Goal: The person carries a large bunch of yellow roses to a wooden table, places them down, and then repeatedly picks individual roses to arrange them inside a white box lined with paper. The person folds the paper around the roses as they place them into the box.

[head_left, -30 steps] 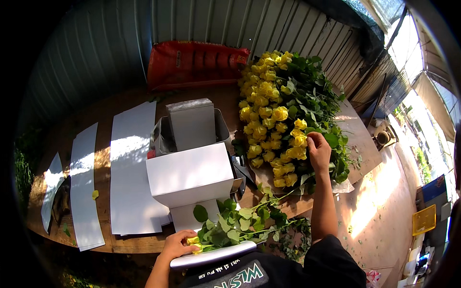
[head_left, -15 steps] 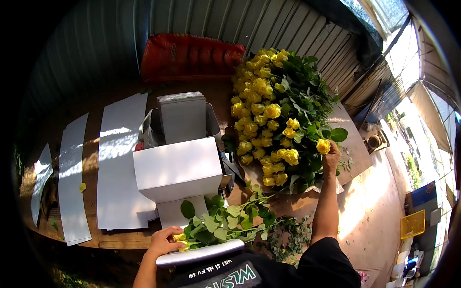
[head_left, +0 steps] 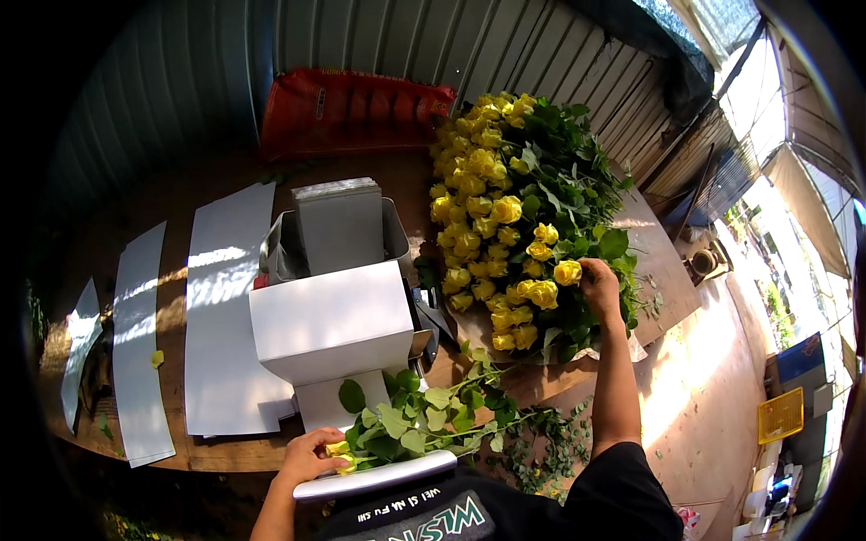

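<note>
My right hand (head_left: 601,290) is closed just below the bloom of a yellow rose (head_left: 567,273), at the near right edge of a big heap of yellow roses (head_left: 484,167). The heap's blooms point left and its leafy stems lie to the right. Down by my waist, my left hand (head_left: 308,455) is closed on a few yellow roses (head_left: 339,457). Their leafy stems (head_left: 424,426) stretch away to the right, above a curved white edge (head_left: 379,476) in front of my shirt. My left fingertips are partly hidden by the blooms.
A white card box (head_left: 332,311) stands mid-table, before a grey bin (head_left: 397,236) holding a stack of grey sheets (head_left: 341,225). White card sheets (head_left: 225,334) lie to the left. A red sack (head_left: 356,113) rests against the metal wall. Loose leaves (head_left: 550,446) lie below the table's right side.
My right hand has moved left with the yellow rose, bringing its bloom close to the others in the heap. My left hand has hardly moved.
</note>
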`<control>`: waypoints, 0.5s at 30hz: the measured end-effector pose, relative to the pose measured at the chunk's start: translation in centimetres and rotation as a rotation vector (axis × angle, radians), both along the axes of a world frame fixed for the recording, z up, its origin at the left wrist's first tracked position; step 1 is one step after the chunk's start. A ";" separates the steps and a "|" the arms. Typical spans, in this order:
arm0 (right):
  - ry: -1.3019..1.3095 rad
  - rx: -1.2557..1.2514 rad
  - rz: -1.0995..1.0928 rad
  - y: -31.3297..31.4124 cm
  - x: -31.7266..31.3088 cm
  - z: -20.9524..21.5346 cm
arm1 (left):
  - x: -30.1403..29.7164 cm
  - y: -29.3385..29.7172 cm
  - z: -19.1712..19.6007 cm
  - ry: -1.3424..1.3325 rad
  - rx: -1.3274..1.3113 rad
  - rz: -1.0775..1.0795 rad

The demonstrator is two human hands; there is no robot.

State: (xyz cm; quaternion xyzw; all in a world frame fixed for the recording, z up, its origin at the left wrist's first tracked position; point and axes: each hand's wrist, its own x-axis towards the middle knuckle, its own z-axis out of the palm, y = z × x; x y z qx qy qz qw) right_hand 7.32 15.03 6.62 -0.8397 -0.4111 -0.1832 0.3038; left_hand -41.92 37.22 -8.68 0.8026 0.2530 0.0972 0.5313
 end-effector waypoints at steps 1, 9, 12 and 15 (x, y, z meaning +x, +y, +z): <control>0.035 -0.106 0.149 0.6 -0.3 0.6 | 0.1 -0.1 0.1 -0.005 -0.004 -0.002; 0.078 0.034 -0.038 4.5 4.1 1.3 | -0.3 -0.3 0.2 0.036 -0.021 -0.014; 0.152 -0.403 -0.031 6.7 5.3 1.0 | -0.3 -0.3 0.6 0.036 -0.042 0.005; 0.155 -0.408 -0.050 7.0 7.1 -1.0 | -0.1 -0.4 0.7 0.042 -0.064 0.007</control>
